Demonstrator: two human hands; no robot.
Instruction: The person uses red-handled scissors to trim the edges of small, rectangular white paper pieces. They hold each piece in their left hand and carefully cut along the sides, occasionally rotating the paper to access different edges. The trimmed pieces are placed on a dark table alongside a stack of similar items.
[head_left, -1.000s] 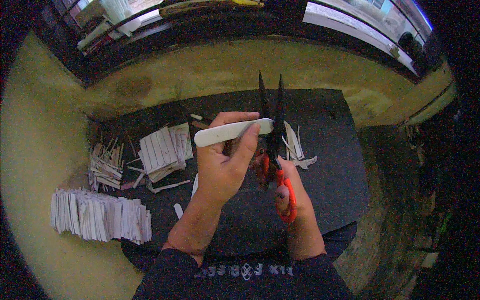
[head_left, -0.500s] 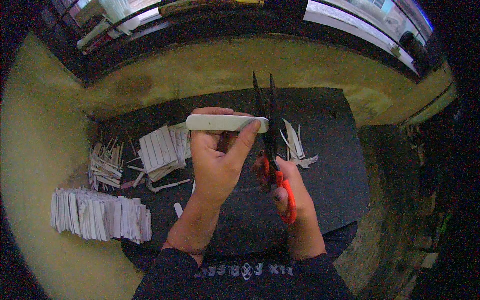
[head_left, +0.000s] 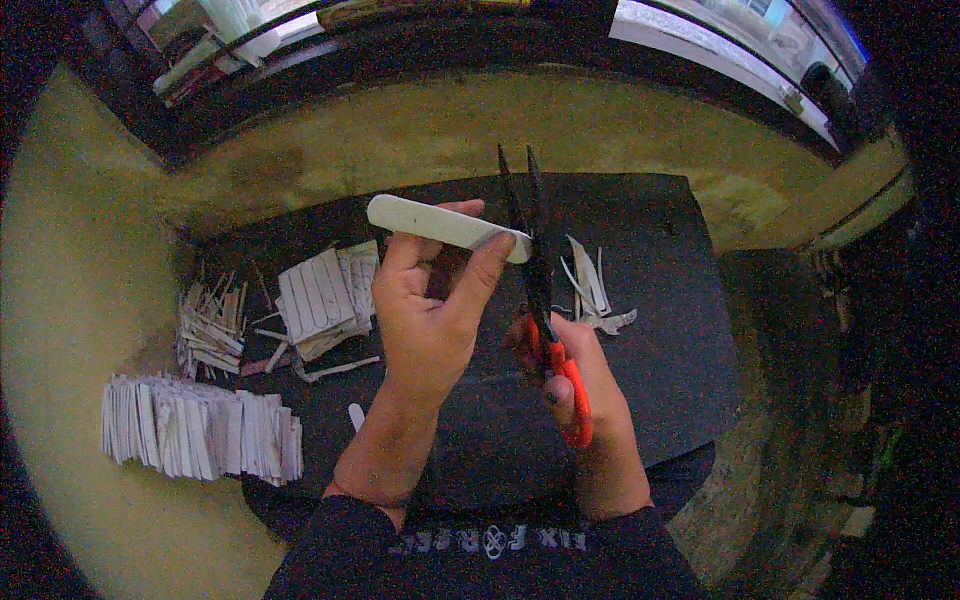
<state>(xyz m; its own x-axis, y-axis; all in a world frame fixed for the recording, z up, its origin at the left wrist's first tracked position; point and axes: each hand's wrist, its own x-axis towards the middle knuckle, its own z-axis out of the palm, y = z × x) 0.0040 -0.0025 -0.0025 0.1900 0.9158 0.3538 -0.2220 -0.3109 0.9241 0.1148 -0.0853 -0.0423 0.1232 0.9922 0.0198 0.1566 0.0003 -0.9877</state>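
Note:
My left hand [head_left: 430, 310] pinches a long white strip with rounded ends [head_left: 435, 221] between thumb and fingers, near its right end. The strip slants, its left end raised. Its right end meets the blades of a pair of scissors [head_left: 560, 374] with orange-red handles and dark blades. My right hand [head_left: 590, 375] is wrapped round those handles, and the blade tips stand slightly apart, pointing away from me. Just right of the blades, thin white offcuts [head_left: 590, 285] lie on the dark tabletop [head_left: 660, 370].
Flat white sheets marked with rounded strip outlines [head_left: 320, 298] lie left of my left hand. Beyond them is a heap of narrow scraps [head_left: 212, 330]. A long row of stacked white strips [head_left: 200, 428] stands at the near left. A yellowish wall [head_left: 400, 130] rises behind the table.
My left hand has tilted the white strip, so its left end is now higher. The scissors have shifted slightly left, with their blades a little apart in both frames.

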